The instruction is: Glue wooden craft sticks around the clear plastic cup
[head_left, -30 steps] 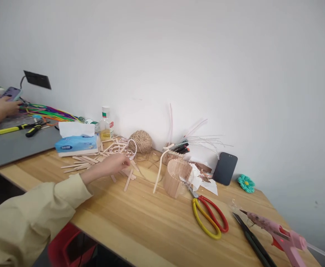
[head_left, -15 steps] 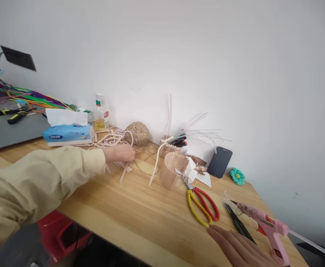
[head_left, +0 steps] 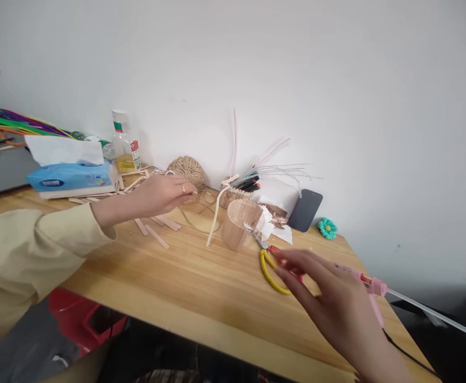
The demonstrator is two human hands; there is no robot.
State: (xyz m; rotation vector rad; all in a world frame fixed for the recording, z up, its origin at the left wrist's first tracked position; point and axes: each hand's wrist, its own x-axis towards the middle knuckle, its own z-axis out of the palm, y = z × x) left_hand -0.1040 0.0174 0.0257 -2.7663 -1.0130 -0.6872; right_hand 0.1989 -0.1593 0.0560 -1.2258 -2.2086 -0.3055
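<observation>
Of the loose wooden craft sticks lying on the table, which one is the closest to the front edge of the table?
The single craft stick lying slanted below the left hand. It lies alone, closer to the front edge than the sticks behind it.

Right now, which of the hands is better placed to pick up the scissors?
Probably the right hand: its fingers reach over the scissors. The left hand is far off, by the ball of twine.
</observation>
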